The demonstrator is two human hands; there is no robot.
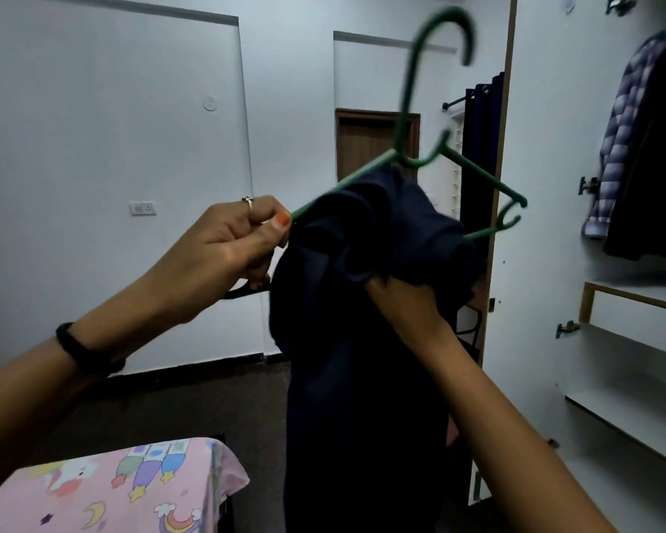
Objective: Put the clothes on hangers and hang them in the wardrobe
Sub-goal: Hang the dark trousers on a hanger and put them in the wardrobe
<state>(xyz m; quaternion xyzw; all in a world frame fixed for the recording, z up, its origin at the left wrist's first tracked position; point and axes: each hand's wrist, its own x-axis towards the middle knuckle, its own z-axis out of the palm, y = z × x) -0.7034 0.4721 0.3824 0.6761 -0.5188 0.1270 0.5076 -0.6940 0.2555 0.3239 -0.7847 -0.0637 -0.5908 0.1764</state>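
White walls all round, and we're standing by the bed (pixel 104 490) with its pink cartoon sheet down at bottom left. Our left hand (pixel 231 240) is curled round one end of the green hanger (pixel 420 148), thumb pinching it tight, and there's a dark bit poking out under that hand that we can't make out. The navy garment (pixel 354 340) is bunched over the hanger's middle and hangs down from there, so it's on but not sitting straight yet. Our right hand (pixel 404 302) has a fistful of the fabric from below, fingers buried in it. Over on the right the wardrobe (pixel 631 340) is open: a checked shirt (pixel 623 136) and something dark already hang inside, and the shelves below look bare. So we reckon some clothes are done, and this one needs straightening, then hooking up in there.
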